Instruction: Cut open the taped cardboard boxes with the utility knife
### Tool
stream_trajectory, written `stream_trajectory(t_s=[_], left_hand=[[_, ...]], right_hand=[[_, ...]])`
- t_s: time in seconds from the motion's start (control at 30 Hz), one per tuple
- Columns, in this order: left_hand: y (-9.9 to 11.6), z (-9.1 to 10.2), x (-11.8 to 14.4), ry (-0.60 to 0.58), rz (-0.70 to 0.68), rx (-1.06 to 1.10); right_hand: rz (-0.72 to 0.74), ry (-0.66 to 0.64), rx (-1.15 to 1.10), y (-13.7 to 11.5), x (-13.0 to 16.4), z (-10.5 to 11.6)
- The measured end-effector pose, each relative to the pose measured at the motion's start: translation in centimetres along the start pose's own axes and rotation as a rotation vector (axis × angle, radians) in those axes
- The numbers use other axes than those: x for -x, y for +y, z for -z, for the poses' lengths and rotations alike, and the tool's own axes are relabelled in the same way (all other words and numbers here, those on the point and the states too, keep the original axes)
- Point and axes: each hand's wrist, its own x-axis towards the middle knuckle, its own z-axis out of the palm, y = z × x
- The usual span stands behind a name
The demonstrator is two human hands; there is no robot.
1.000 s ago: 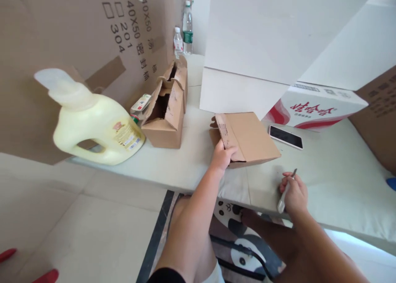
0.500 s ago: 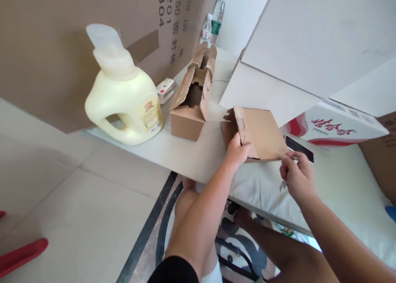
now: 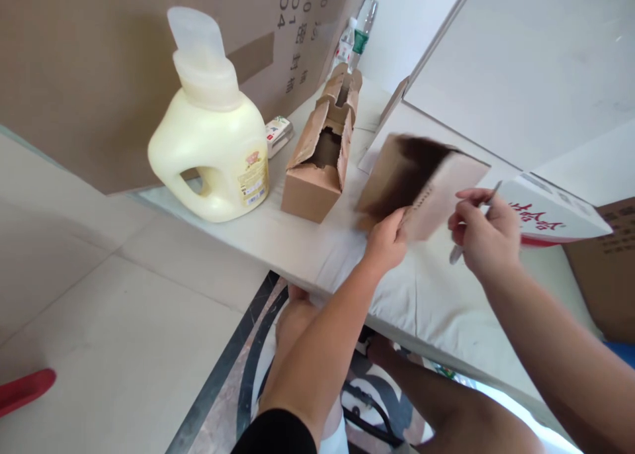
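Observation:
My left hand (image 3: 387, 242) grips the near edge of a brown cardboard box (image 3: 439, 199), thumb and fingers closed on its wall. The box is tilted, its open, dark inside showing, and it is partly smeared by motion. Right of it, my right hand (image 3: 489, 229) is closed around a thin greyish tool (image 3: 456, 253), one end sticking out below the fingers and the other above. Its kind is hard to make out, though it looks like a small knife. The right hand appears apart from the box.
Left on the cloth-covered surface (image 3: 258, 242) stands a pale yellow detergent jug (image 3: 213, 149). Beside it are a small white packet (image 3: 278, 135) and torn-open cardboard boxes (image 3: 313, 192) in a row. Plastic bottles (image 3: 364, 30) stand behind. A white carton (image 3: 560, 209) is at the right.
My left hand has tipped the box up and turned it, so its open inside now faces me. My right hand has risen slightly and come away from the box's corner.

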Motion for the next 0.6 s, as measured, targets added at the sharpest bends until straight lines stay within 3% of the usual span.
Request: stream_trajectory(t_s=[0.07,0.17,0.3,0.43,0.6], left_hand=[[0.2,0.5,0.0,0.021,-0.038,-0.056],[0.5,1.2,-0.2,0.099,0.04,-0.143],[0.9,1.2,-0.2,0.075,0.121,-0.267],[0.8,-0.1,0.2,-0.038,0.126,-0.292],[-0.1,-1.3,0.3,-0.115,-0.008,-0.419]], right_hand=[[0.06,0.082,-0.03,-0.5,-0.1,1.4],[0.109,0.18,0.017,-0.7,0.0,3.7],[0.064,0.155,0.189,0.3,0.3,5.9],[0.177,0.063,0.315,1.3,1.0,5.7],[0.37,0.032,0.318,1.9,1.6,3.5]])
